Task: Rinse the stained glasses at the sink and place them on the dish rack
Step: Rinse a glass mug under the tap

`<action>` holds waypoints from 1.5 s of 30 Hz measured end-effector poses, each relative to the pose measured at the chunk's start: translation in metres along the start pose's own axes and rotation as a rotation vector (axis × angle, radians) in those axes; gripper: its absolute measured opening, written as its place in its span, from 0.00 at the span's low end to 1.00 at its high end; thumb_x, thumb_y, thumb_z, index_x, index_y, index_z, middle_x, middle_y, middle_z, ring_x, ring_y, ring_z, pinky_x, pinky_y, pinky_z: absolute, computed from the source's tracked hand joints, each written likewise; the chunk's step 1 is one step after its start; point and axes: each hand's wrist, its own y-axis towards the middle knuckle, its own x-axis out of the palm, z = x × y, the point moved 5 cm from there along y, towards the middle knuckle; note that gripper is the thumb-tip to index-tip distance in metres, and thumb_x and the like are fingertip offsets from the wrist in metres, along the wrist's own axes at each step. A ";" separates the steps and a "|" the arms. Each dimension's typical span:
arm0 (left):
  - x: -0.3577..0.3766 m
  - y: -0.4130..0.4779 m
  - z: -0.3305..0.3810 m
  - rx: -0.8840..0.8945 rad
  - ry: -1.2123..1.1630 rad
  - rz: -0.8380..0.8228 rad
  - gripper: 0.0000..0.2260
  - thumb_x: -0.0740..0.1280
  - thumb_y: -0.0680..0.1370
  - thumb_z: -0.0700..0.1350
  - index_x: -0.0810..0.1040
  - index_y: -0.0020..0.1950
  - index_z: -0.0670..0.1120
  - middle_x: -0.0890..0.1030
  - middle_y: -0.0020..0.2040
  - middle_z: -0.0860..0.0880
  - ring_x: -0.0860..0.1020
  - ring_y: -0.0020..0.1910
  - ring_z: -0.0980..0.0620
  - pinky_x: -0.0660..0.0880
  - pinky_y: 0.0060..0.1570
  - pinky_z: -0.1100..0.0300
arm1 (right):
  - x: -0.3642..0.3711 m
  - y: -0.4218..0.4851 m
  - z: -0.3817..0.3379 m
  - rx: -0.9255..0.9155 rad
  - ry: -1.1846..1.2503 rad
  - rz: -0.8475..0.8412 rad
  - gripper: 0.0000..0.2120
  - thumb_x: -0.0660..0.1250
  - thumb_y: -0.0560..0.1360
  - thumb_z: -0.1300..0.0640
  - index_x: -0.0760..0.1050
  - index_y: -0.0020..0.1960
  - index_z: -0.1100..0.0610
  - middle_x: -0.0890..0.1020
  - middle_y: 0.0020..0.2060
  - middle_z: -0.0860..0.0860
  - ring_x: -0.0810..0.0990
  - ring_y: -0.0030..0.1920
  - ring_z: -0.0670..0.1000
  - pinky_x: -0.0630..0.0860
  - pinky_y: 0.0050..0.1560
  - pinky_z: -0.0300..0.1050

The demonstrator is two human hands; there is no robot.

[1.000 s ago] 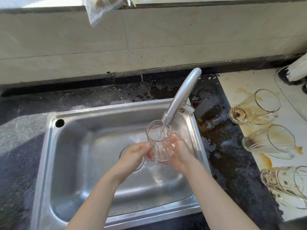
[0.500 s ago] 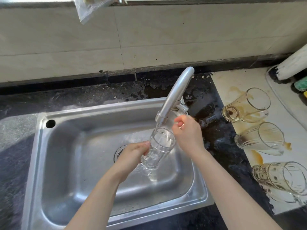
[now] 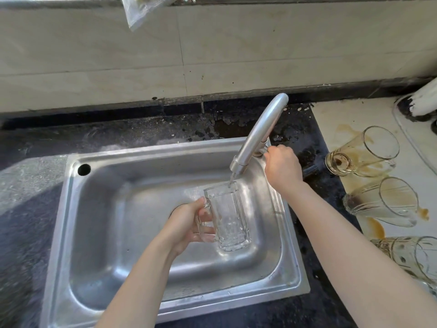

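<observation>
I see a dark counter (image 3: 28,209) with a steel sink (image 3: 142,152) set in it, filling most of my feed. At three o'clock of the sink lies a pale mat (image 3: 343,119), smeared brown. The faucet (image 3: 260,129) rises from the sink's two o'clock corner and arches toward its middle, its spout over the basin.

The left hand (image 3: 186,223) sits near the basin's centre, fingers threaded through the handle of a clear mug (image 3: 229,216) and clamped on it, thumb on top. The mug is upright, slightly tilted, above the basin floor, its rim just under the spout. A thin stream of water (image 3: 231,179) touches the rim at twelve o'clock.

The right hand (image 3: 281,166) is at the faucet's base, fingers curled together round the lever (image 3: 261,151) (mostly hidden by the knuckles).

Three stained glasses lie on their sides on the mat, mouths toward three o'clock: one (image 3: 369,150) at the far end, one (image 3: 387,202) in the middle, one (image 3: 406,254) nearest me.
</observation>
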 end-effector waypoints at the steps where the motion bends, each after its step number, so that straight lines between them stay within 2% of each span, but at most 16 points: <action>1: 0.001 0.000 -0.002 -0.027 -0.025 0.003 0.24 0.57 0.82 0.51 0.68 0.25 0.48 0.83 0.51 0.37 0.80 0.33 0.41 0.79 0.30 0.54 | -0.002 0.002 0.002 0.019 0.033 -0.007 0.11 0.56 0.81 0.60 0.76 0.50 0.64 0.78 0.49 0.61 0.75 0.51 0.60 0.65 0.42 0.48; 5: 0.007 0.000 -0.007 -0.126 -0.131 0.003 0.23 0.56 0.80 0.50 0.67 0.26 0.46 0.81 0.54 0.34 0.80 0.32 0.40 0.80 0.34 0.49 | -0.007 0.009 0.015 0.129 0.196 -0.034 0.13 0.54 0.82 0.57 0.73 0.45 0.61 0.79 0.46 0.62 0.77 0.47 0.62 0.68 0.41 0.49; 9: 0.015 -0.002 -0.014 -0.201 -0.285 0.003 0.18 0.58 0.79 0.46 0.66 0.28 0.44 0.81 0.48 0.33 0.82 0.39 0.37 0.81 0.37 0.46 | -0.004 0.007 0.019 0.184 0.287 -0.072 0.15 0.54 0.82 0.54 0.73 0.62 0.60 0.78 0.58 0.60 0.74 0.58 0.61 0.70 0.52 0.52; 12: 0.023 -0.004 -0.020 -0.259 -0.485 -0.035 0.18 0.56 0.79 0.44 0.64 0.29 0.45 0.81 0.47 0.30 0.81 0.47 0.33 0.81 0.40 0.43 | -0.015 -0.025 0.012 0.135 0.230 0.116 0.19 0.59 0.79 0.56 0.67 0.69 0.57 0.69 0.67 0.55 0.65 0.66 0.57 0.65 0.63 0.54; 14: 0.031 -0.007 -0.021 -0.274 -0.641 -0.062 0.14 0.55 0.81 0.42 0.65 0.35 0.44 0.82 0.36 0.39 0.79 0.49 0.30 0.80 0.45 0.40 | -0.019 -0.050 0.005 0.094 0.299 0.159 0.16 0.61 0.79 0.55 0.70 0.66 0.56 0.71 0.65 0.54 0.65 0.64 0.55 0.63 0.62 0.52; 16: 0.041 -0.009 -0.023 -0.250 -0.788 -0.081 0.11 0.54 0.82 0.41 0.67 0.40 0.41 0.73 0.24 0.51 0.80 0.46 0.30 0.77 0.46 0.35 | -0.008 -0.071 -0.004 0.074 0.450 -0.049 0.17 0.60 0.78 0.48 0.74 0.63 0.55 0.74 0.61 0.52 0.67 0.63 0.53 0.65 0.62 0.50; 18: 0.052 -0.013 -0.025 -0.258 -0.918 -0.106 0.13 0.54 0.82 0.40 0.67 0.38 0.41 0.68 0.27 0.54 0.81 0.48 0.31 0.76 0.51 0.36 | -0.002 -0.088 -0.014 0.087 0.609 -0.294 0.25 0.60 0.75 0.37 0.74 0.64 0.52 0.74 0.62 0.50 0.71 0.63 0.50 0.68 0.62 0.48; 19: 0.059 -0.015 -0.026 -0.277 -0.962 -0.131 0.14 0.54 0.82 0.40 0.65 0.36 0.43 0.79 0.39 0.56 0.79 0.52 0.29 0.76 0.54 0.40 | -0.004 -0.094 -0.019 0.099 0.651 -0.355 0.29 0.61 0.74 0.34 0.71 0.67 0.51 0.73 0.64 0.49 0.72 0.63 0.49 0.69 0.61 0.47; 21: 0.071 -0.023 -0.026 -0.320 -0.990 -0.175 0.15 0.53 0.82 0.40 0.63 0.35 0.45 0.70 0.55 0.45 0.78 0.49 0.26 0.75 0.58 0.44 | -0.014 -0.100 -0.025 0.104 0.570 -0.363 0.34 0.64 0.71 0.33 0.65 0.71 0.51 0.69 0.67 0.49 0.72 0.64 0.50 0.70 0.62 0.49; 26: 0.084 -0.037 -0.026 -0.258 -1.051 -0.207 0.15 0.54 0.82 0.40 0.63 0.34 0.46 0.74 0.32 0.52 0.77 0.57 0.29 0.77 0.54 0.43 | -0.039 -0.106 -0.030 0.057 0.232 -0.310 0.35 0.64 0.71 0.34 0.63 0.70 0.53 0.70 0.63 0.52 0.72 0.62 0.58 0.71 0.57 0.52; 28: 0.085 -0.042 -0.027 -0.221 -1.001 -0.234 0.16 0.54 0.82 0.41 0.63 0.34 0.46 0.75 0.23 0.44 0.82 0.45 0.33 0.79 0.45 0.45 | -0.045 -0.109 -0.031 0.044 0.243 -0.307 0.32 0.64 0.71 0.36 0.64 0.68 0.52 0.71 0.60 0.52 0.73 0.60 0.57 0.72 0.55 0.52; 30: 0.082 -0.043 -0.032 -0.193 -0.817 -0.227 0.17 0.54 0.82 0.44 0.65 0.33 0.45 0.81 0.31 0.39 0.84 0.40 0.39 0.80 0.42 0.48 | -0.054 -0.112 -0.033 0.026 0.237 -0.279 0.31 0.64 0.71 0.37 0.65 0.67 0.52 0.71 0.60 0.51 0.74 0.59 0.56 0.73 0.53 0.52; 33: 0.078 -0.043 -0.042 -0.138 -0.445 -0.173 0.19 0.53 0.83 0.48 0.72 0.37 0.41 0.81 0.44 0.40 0.81 0.44 0.44 0.79 0.46 0.48 | -0.067 -0.119 -0.039 -0.017 0.162 -0.243 0.29 0.65 0.71 0.39 0.66 0.66 0.52 0.71 0.59 0.51 0.74 0.57 0.55 0.73 0.51 0.51; 39: 0.065 -0.064 -0.035 0.031 0.064 -0.104 0.17 0.55 0.83 0.52 0.78 0.45 0.44 0.80 0.45 0.46 0.76 0.46 0.49 0.74 0.56 0.49 | -0.093 -0.134 -0.060 -0.057 0.082 -0.128 0.29 0.67 0.70 0.40 0.64 0.65 0.53 0.73 0.58 0.49 0.76 0.53 0.54 0.73 0.46 0.49; 42: 0.056 -0.077 -0.022 0.137 0.189 -0.149 0.16 0.56 0.82 0.52 0.77 0.45 0.44 0.80 0.44 0.47 0.77 0.46 0.50 0.75 0.52 0.53 | -0.111 -0.142 -0.071 -0.025 0.102 -0.071 0.26 0.68 0.69 0.40 0.66 0.60 0.52 0.74 0.53 0.49 0.74 0.48 0.51 0.71 0.41 0.47; 45: 0.043 -0.089 -0.008 0.234 0.085 -0.226 0.14 0.59 0.82 0.51 0.77 0.45 0.43 0.79 0.40 0.47 0.78 0.45 0.49 0.77 0.48 0.53 | -0.129 -0.151 -0.073 0.034 0.307 -0.026 0.26 0.70 0.67 0.39 0.68 0.59 0.50 0.74 0.50 0.47 0.75 0.48 0.49 0.72 0.42 0.46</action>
